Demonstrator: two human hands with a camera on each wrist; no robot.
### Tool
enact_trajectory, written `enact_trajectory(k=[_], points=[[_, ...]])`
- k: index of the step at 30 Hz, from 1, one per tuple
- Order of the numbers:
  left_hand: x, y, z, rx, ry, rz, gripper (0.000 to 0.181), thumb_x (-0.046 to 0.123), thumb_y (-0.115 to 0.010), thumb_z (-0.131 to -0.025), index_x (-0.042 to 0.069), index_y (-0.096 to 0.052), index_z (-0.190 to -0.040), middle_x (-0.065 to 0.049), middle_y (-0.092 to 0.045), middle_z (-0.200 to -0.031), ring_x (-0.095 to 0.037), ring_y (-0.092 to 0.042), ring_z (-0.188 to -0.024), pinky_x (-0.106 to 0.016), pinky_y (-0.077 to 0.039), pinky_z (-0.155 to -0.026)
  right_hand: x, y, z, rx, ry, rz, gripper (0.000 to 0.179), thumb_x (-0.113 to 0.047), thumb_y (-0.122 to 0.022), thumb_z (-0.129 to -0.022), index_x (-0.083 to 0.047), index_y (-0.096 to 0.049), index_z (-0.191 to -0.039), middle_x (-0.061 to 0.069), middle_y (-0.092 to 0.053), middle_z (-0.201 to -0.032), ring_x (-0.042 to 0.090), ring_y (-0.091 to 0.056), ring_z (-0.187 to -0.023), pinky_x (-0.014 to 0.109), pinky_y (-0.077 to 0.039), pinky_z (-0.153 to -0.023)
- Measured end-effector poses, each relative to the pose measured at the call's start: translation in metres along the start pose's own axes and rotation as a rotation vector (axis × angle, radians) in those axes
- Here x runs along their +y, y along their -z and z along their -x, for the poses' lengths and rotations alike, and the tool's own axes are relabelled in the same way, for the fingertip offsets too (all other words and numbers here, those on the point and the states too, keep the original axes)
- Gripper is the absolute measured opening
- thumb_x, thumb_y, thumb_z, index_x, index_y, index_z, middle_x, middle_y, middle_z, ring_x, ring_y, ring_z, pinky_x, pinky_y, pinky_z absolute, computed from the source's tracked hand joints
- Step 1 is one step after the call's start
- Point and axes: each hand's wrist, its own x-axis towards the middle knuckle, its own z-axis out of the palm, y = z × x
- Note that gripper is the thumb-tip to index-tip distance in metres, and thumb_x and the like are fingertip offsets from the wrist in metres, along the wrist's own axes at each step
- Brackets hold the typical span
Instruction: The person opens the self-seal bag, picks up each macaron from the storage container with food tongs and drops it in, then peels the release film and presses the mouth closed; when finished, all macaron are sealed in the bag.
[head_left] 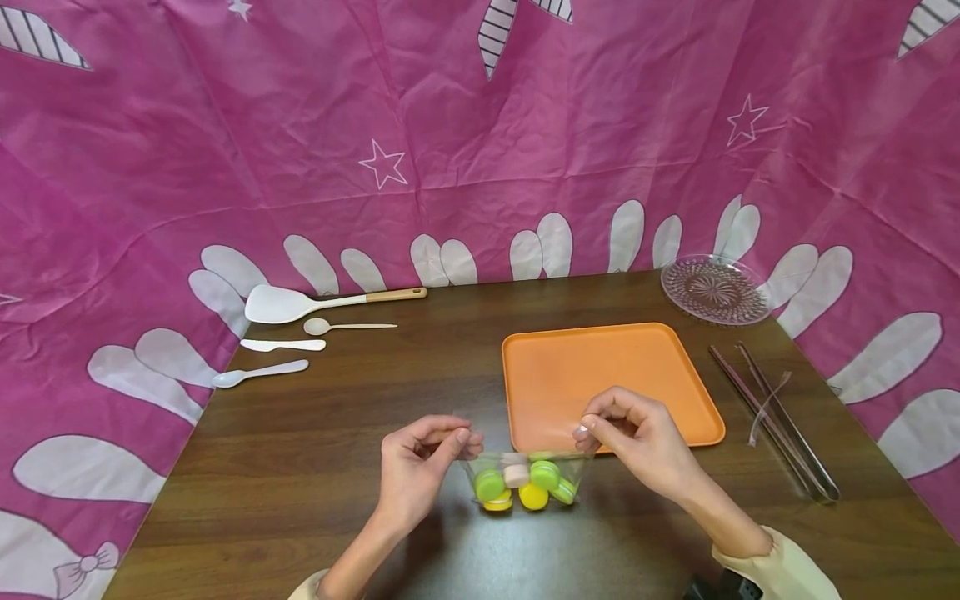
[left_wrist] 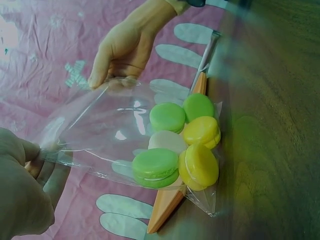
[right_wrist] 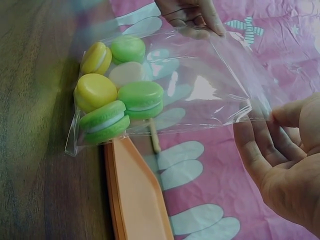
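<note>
A clear plastic bag [left_wrist: 100, 130] hangs upright between both hands, its bottom at the tabletop. Inside lie several macarons: green [head_left: 490, 483], yellow [head_left: 533, 497] and one pale pinkish-white [head_left: 516, 475]. My left hand [head_left: 420, 467] pinches one upper corner of the bag between thumb and fingers. On the other side my right hand [head_left: 637, 433] pinches the opposite upper corner. The right wrist view shows the right hand [right_wrist: 285, 155] with its thumb against the bag's edge.
Behind the bag lies an orange tray [head_left: 600, 375]. Metal tongs [head_left: 787, 425] with a thin clear strip [head_left: 768, 408] lie to the right, and a clear glass plate [head_left: 716, 289] at the back. At left are a white spatula [head_left: 281, 305], a beige spoon [head_left: 318, 327], a white knife [head_left: 283, 345] and a white spoon [head_left: 231, 379].
</note>
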Motion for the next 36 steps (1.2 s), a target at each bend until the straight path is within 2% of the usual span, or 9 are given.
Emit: enact_trajectory(k=[6,16,21,26,31,36], points=[[0.001,0.002,-0.002,-0.021,0.004,0.002,0.008,-0.015,-0.065,-0.088,-0.014,-0.066,-0.096,-0.026,-0.071,-0.082,-0.019,-0.074,-0.071,-0.039,-0.059,-0.064,0.000,0.001,-0.001,-0.007,0.018,-0.001,0.013,0.015,-0.057,-0.093,0.004,-0.061,-0.098,0.017,-0.070,-0.081,0.023,-0.070,-0.068,0.037,-0.059,-0.059],[0.001,0.008,-0.006,-0.099,0.010,0.006,0.009,-0.014,-0.065,-0.089,-0.012,-0.066,-0.098,-0.025,-0.072,-0.084,-0.027,-0.074,-0.072,-0.040,-0.059,-0.066,0.003,0.003,-0.003,-0.046,0.068,-0.011,0.018,0.019,-0.057,-0.091,0.004,-0.060,-0.101,0.017,-0.070,-0.083,0.023,-0.070,-0.069,0.036,-0.059,-0.059],[0.000,0.013,-0.009,-0.152,0.035,0.044,0.011,-0.015,-0.064,-0.089,-0.015,-0.065,-0.100,-0.028,-0.071,-0.086,-0.027,-0.074,-0.075,-0.042,-0.059,-0.067,0.006,0.006,-0.004,-0.055,0.033,-0.023,0.014,0.016,-0.059,-0.092,0.005,-0.061,-0.100,0.015,-0.071,-0.082,0.021,-0.070,-0.070,0.034,-0.059,-0.061],[-0.001,0.018,-0.012,-0.194,0.087,0.062,0.011,-0.014,-0.065,-0.089,-0.012,-0.066,-0.100,-0.026,-0.072,-0.089,-0.027,-0.074,-0.078,-0.044,-0.059,-0.069,0.008,0.008,-0.004,-0.068,0.041,-0.031,0.014,0.015,-0.059,-0.093,0.004,-0.062,-0.101,0.016,-0.070,-0.083,0.021,-0.069,-0.070,0.034,-0.059,-0.062],[0.000,0.022,-0.014,-0.204,0.111,0.060,0.013,-0.015,-0.064,-0.089,-0.010,-0.067,-0.100,-0.025,-0.072,-0.092,-0.024,-0.074,-0.080,-0.042,-0.059,-0.072,0.009,0.008,-0.003,-0.067,0.010,-0.020,0.020,0.014,-0.061,-0.092,-0.003,-0.064,-0.103,0.015,-0.071,-0.084,0.022,-0.070,-0.071,0.036,-0.059,-0.063],[0.000,0.022,-0.014,-0.183,0.067,0.030,0.013,-0.016,-0.064,-0.089,-0.011,-0.067,-0.101,-0.026,-0.072,-0.090,-0.022,-0.074,-0.078,-0.038,-0.060,-0.070,0.009,0.007,-0.003,-0.060,0.008,-0.005,0.021,0.015,-0.061,-0.092,-0.003,-0.064,-0.102,0.015,-0.071,-0.085,0.023,-0.070,-0.071,0.036,-0.059,-0.063]])
